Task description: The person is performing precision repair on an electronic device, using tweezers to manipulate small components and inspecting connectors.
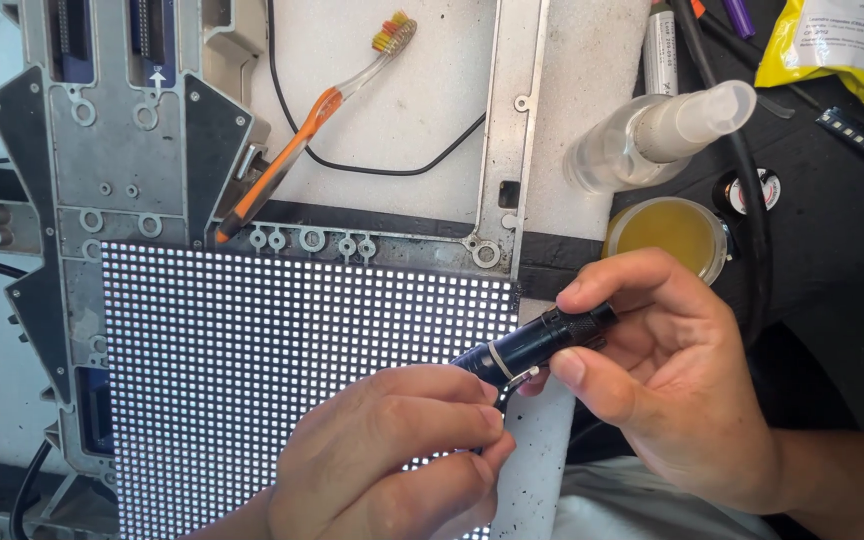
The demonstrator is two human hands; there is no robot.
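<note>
While a toothbrush (pixel 312 115) with an orange handle and a thin black cable (pixel 372 165) lie on the grey metal frame (pixel 122 170) at the back of the desk (pixel 832 250), a person works over a lit LED matrix panel (pixel 252 370) whose grid of white dots fills the lower left. A clear spray bottle (pixel 652 135) lies on its side to the right, just above a round tin of yellow paste (pixel 670 235), with a yellow packet (pixel 832 45) at the far corner. Both hands meet over the panel's right edge: the right hand (pixel 672 390) pinches the knurled end of a small black flashlight (pixel 537 345) between thumb and forefinger, while the left hand (pixel 402 450), fingers curled narrow, closes on its other end.
</note>
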